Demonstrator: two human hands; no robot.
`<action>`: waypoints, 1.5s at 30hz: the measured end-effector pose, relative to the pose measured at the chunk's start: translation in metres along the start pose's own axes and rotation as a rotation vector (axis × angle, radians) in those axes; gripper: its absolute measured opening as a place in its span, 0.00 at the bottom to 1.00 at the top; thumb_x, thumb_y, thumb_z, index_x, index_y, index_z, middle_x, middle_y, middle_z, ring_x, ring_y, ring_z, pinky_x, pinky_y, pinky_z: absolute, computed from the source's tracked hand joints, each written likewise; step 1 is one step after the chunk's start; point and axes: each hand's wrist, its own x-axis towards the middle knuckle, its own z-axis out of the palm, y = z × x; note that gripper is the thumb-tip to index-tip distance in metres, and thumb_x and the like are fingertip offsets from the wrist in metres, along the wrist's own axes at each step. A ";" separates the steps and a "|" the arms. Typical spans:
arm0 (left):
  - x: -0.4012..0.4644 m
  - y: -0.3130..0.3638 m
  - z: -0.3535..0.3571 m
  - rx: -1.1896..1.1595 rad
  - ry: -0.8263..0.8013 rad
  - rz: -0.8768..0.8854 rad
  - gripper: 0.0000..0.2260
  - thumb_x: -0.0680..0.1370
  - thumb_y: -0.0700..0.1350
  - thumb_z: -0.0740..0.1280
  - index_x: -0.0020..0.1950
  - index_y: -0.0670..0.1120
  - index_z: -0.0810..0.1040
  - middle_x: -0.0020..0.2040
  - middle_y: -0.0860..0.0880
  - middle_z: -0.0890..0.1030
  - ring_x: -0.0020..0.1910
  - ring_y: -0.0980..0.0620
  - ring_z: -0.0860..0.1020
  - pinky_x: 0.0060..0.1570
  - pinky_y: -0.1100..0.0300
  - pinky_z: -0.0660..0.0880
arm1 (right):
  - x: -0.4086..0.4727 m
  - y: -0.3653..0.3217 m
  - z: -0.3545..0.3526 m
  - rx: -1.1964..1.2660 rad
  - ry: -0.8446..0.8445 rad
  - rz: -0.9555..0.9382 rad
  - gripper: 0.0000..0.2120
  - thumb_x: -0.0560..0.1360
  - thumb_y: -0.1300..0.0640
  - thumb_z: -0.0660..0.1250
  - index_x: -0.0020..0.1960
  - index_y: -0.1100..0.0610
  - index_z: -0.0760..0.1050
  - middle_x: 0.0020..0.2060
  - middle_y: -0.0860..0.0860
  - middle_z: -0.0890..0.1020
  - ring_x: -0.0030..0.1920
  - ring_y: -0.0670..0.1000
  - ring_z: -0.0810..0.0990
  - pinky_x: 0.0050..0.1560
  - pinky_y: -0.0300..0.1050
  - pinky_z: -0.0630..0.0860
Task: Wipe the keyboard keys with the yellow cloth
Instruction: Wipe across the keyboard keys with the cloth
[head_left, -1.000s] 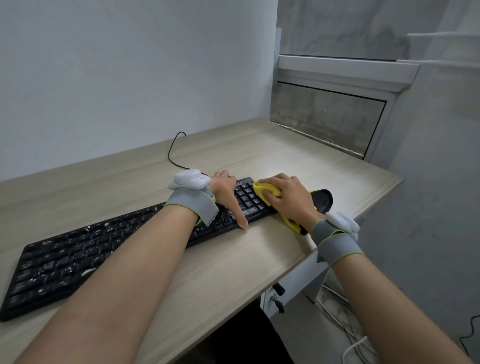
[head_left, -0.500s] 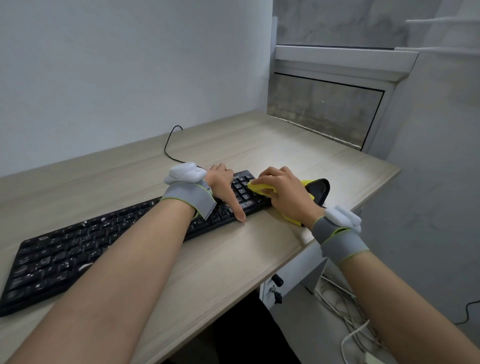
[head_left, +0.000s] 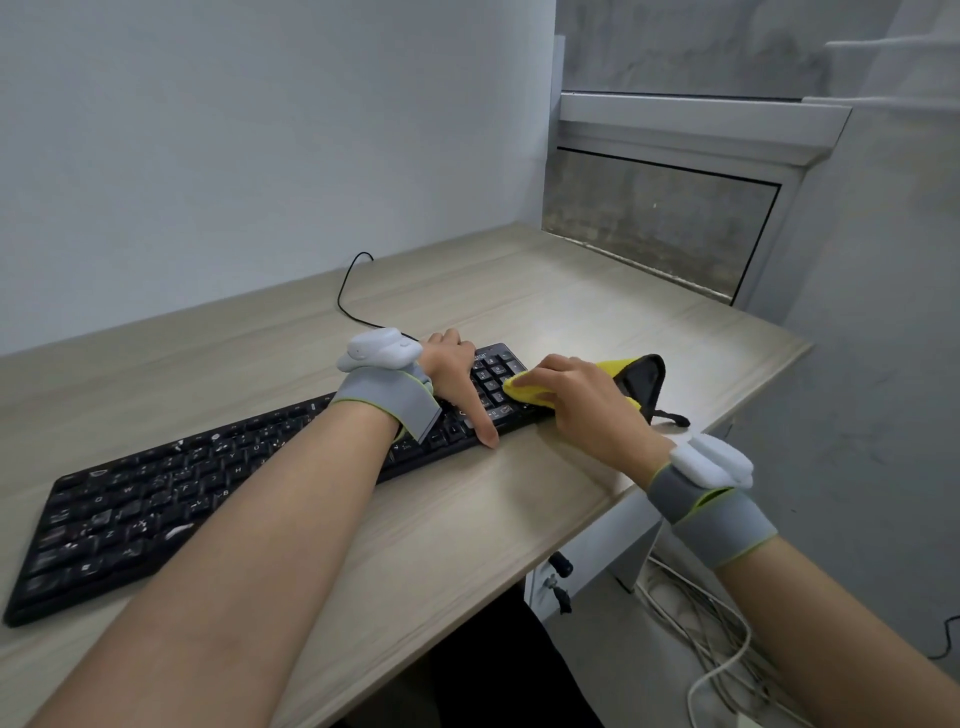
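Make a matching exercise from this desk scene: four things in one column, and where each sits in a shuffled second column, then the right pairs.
Things:
1. yellow cloth
2. left hand
3. black pouch
4. keyboard cable

Places:
A. on the desk just past the keyboard's right end
B. looping up to the wall behind the keyboard
C. under the right hand on the number-pad keys
D. resting on the keys with its thumb at the front edge

Pairs: 1-C, 2-D, 3-A, 4-B
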 end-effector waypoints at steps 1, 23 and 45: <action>0.000 0.000 0.000 0.002 -0.002 0.000 0.54 0.55 0.69 0.75 0.72 0.46 0.61 0.64 0.49 0.65 0.65 0.48 0.63 0.60 0.54 0.65 | -0.003 0.002 -0.002 0.002 0.001 0.001 0.25 0.67 0.74 0.60 0.59 0.55 0.77 0.52 0.55 0.80 0.51 0.58 0.78 0.45 0.44 0.73; -0.001 0.002 0.000 0.027 -0.011 -0.009 0.54 0.56 0.69 0.75 0.73 0.46 0.60 0.64 0.48 0.64 0.66 0.48 0.63 0.60 0.52 0.65 | 0.006 -0.010 0.000 -0.035 -0.007 -0.019 0.27 0.66 0.76 0.57 0.59 0.58 0.77 0.55 0.56 0.78 0.52 0.61 0.77 0.48 0.50 0.74; -0.004 0.002 0.000 0.008 0.003 -0.010 0.53 0.56 0.69 0.75 0.72 0.46 0.61 0.63 0.49 0.65 0.66 0.48 0.63 0.58 0.54 0.64 | -0.014 -0.009 -0.006 -0.042 0.023 -0.007 0.23 0.67 0.75 0.59 0.58 0.59 0.77 0.53 0.57 0.79 0.50 0.61 0.77 0.47 0.49 0.73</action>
